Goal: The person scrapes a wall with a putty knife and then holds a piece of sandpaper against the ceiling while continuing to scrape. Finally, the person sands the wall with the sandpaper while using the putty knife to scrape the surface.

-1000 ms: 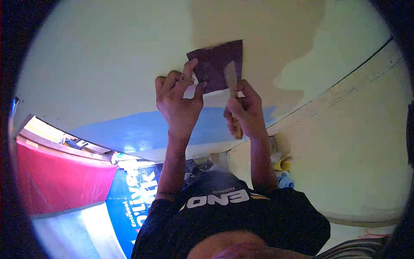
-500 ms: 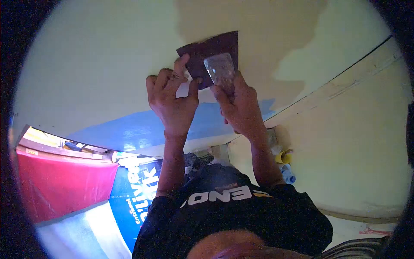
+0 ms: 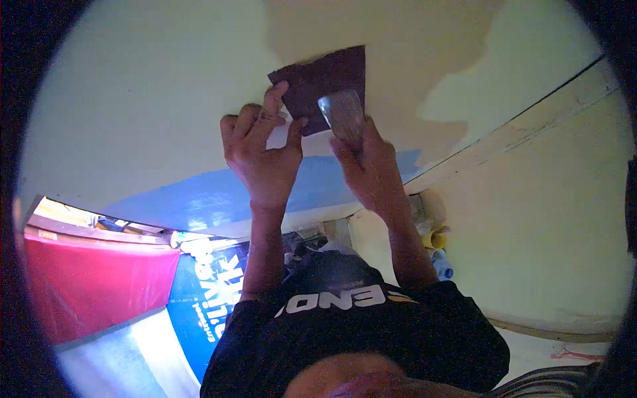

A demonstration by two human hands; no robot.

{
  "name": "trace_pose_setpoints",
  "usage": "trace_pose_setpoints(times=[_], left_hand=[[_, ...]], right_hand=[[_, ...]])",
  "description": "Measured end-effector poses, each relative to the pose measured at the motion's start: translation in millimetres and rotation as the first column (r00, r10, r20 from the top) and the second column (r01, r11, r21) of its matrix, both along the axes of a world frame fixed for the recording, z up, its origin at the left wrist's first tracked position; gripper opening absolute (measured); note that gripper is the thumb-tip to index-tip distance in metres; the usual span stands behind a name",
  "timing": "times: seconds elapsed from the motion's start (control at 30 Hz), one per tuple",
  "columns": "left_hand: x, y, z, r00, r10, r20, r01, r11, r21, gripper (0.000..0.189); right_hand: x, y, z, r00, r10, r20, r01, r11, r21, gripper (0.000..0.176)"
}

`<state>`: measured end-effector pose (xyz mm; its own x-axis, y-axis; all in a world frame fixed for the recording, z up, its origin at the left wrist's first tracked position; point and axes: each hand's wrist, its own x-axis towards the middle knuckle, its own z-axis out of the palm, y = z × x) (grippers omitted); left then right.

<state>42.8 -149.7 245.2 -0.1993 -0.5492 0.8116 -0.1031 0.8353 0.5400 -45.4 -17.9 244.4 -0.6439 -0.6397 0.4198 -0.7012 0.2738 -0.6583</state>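
A dark brown piece of sandpaper [image 3: 325,69] with an uneven upper edge lies against the pale painted surface [image 3: 179,99]. My left hand [image 3: 265,149] holds its left side, index finger at the upper left corner and thumb at the lower edge; the other fingers are bent. In my right hand [image 3: 375,166] is a flat, greyish scraper [image 3: 344,113], gripped between thumb and fingers. The scraper's broad end overlaps the lower right part of the sandpaper.
A darker beige patch [image 3: 411,86] and a glossy blue area [image 3: 219,192] mark the surface. Red sheeting [image 3: 99,282] and a blue printed banner [image 3: 189,325] hang at lower left. Beyond my right arm are a yellow container [image 3: 434,240] and a bluish bottle [image 3: 441,265].
The scraper has slid slightly down and to the right over the sandpaper and is tilted more steeply. My left hand and the sandpaper's left edge have shifted a little left.
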Motion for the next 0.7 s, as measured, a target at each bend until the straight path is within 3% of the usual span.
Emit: trace_pose_setpoints(times=[0.07, 0.17, 0.27, 0.37, 0.47, 0.57, 0.67, 0.7], left_hand=[[0.9, -0.5, 1.0, 1.000, -0.014, 0.003, 0.014, 1.000, -0.013, 0.056], [-0.6, 0.3, 1.0, 1.000, 0.008, -0.010, -0.009, 1.000, -0.008, 0.056], [-3.6, 0.7, -4.5, 0.999, -0.013, -0.031, 0.013, 1.000, -0.023, 0.058], [-3.8, 1.2, -2.1, 1.000, -0.022, -0.014, 0.022, 1.000, -0.011, 0.058], [-2.6, 2.4, -1.0, 1.000, -0.003, 0.010, 0.003, 1.000, 0.016, 0.059], [-3.4, -0.5, -1.4, 1.000, -0.012, 0.000, 0.012, 1.000, 0.007, 0.059], [-3.2, -0.5, -2.2, 1.000, -0.012, -0.011, 0.012, 1.000, 0.004, 0.059], [-3.8, -0.7, -2.2, 1.000, -0.015, -0.010, 0.015, 1.000, 0.000, 0.060]], right_hand=[[3.1, 22.7, -11.7, 0.994, -0.031, 0.109, 0.022, 0.997, 0.079, 0.032], [4.7, 32.7, -14.9, 0.996, -0.043, 0.076, 0.029, 0.984, 0.176, 0.032], [10.2, 21.8, 4.7, 0.995, 0.028, 0.097, -0.027, 1.000, -0.011, 0.033], [8.5, 3.9, 30.6, 0.995, 0.094, 0.032, -0.092, 0.993, -0.068, 0.032], [3.6, -6.2, 30.8, 0.999, 0.002, -0.049, -0.002, 1.000, 0.004, 0.032], [8.6, 8.4, 15.1, 0.999, -0.013, 0.039, 0.012, 1.000, 0.027, 0.031], [5.9, 20.0, 9.8, 0.999, -0.034, 0.027, 0.028, 0.982, 0.188, 0.032], [7.6, 17.3, 16.2, 1.000, -0.007, 0.026, 0.003, 0.986, 0.164, 0.032]])
